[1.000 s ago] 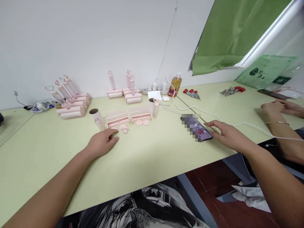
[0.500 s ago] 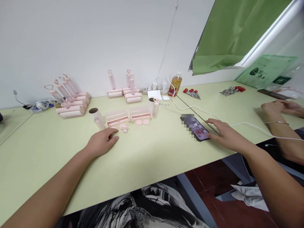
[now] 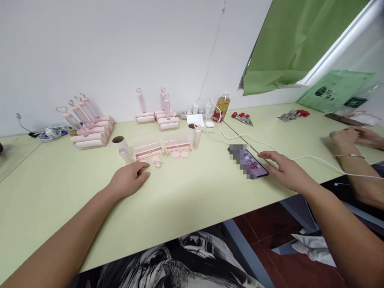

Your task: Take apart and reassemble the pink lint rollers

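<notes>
My left hand (image 3: 129, 180) rests on the table beside several small pink round caps (image 3: 156, 161), its fingers loosely stretched and holding nothing. Just beyond it are two open pink roller cases (image 3: 178, 147) with clear lids, a cardboard-cored roll (image 3: 120, 145) and a short pink handle tube (image 3: 125, 156). A second handle tube (image 3: 197, 138) stands by another roll. My right hand (image 3: 280, 170) is open at the right edge of a smartphone (image 3: 253, 165) lying flat with a keypad on its screen. Whether the thumb touches the phone is unclear.
Assembled pink lint rollers (image 3: 90, 138) line the wall side. A drink bottle (image 3: 222, 107), red-handled screwdrivers (image 3: 242, 118) and a white cable (image 3: 261, 140) lie behind the phone. Another person's hands (image 3: 349, 140) rest at the right.
My right thumb has drawn back slightly from the phone's screen to its right edge. My left hand stays where it was.
</notes>
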